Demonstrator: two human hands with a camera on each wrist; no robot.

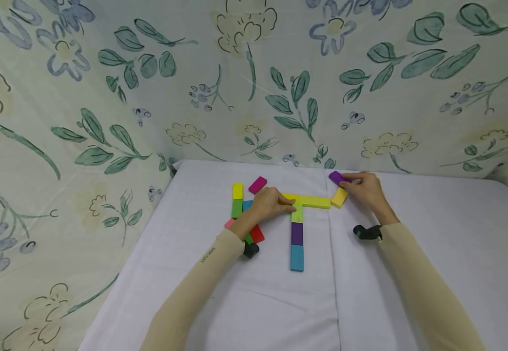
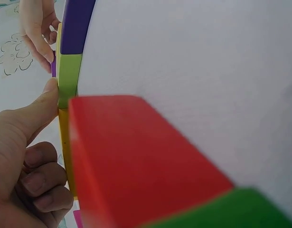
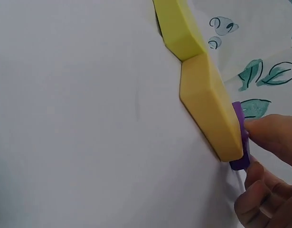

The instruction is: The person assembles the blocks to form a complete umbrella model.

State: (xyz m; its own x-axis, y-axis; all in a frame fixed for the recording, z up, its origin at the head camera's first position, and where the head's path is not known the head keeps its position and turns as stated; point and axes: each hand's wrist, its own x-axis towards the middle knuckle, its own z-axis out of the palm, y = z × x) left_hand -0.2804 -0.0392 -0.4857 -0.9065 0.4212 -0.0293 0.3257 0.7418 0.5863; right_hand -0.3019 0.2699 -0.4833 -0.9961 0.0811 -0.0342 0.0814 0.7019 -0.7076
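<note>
Because the dark purple rectangular block (image 1: pixel 336 177) is held close to the far edge of the white cloth-covered table (image 1: pixel 447 273), only a narrow strip of cloth lies behind it, before the flowered curtain (image 1: pixel 394 73). At the right side and toward the person, the white cloth spreads wide.

The right hand (image 1: pixel 365 191) reaches forward and inward, pinching this block between thumb and fingers, just beside the outer end of a pale orange-yellow block (image 1: pixel 339 198); whether the two blocks touch, I cannot tell. The left hand (image 1: pixel 268 204) bends over the row, some fingers curled, a fingertip near a light green block (image 1: pixel 297 213) (if it pinches or only presses, I cannot tell).

Three blocks make a straight line: the light green one, a second purple block (image 1: pixel 297 234) and a blue block (image 1: pixel 297 258). Across its top lie two yellow blocks (image 1: pixel 315 202), then the slanted pale orange-yellow one.

Seven more blocks show around the left arm, some partly covered: one small yellow (image 1: pixel 238 190), two dark green (image 1: pixel 237 208), one bright blue (image 1: pixel 247 204), one pink (image 1: pixel 229 223), one red (image 1: pixel 258 234) and one magenta (image 1: pixel 258 184).
</note>
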